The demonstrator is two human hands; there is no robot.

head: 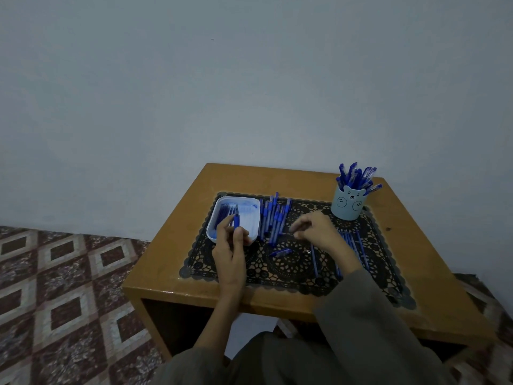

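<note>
My left hand [231, 247] grips a blue pen [236, 219] upright over the near edge of a white tray [253, 202] that holds several pen parts. My right hand [315, 227] hovers over the black lace mat [291, 269] with its fingers curled; something thin seems pinched at the fingertips, too small to tell what. A row of blue pens [273, 218] lies beside the tray. A single blue cap [281, 252] lies on the mat between my hands. Thin blue refills [314, 261] lie under and near my right wrist.
A light blue bear-face cup [350, 204] full of blue pens stands at the mat's far right corner. The small wooden table [172, 262] stands against a pale wall. Patterned floor tiles [69, 287] lie to the left.
</note>
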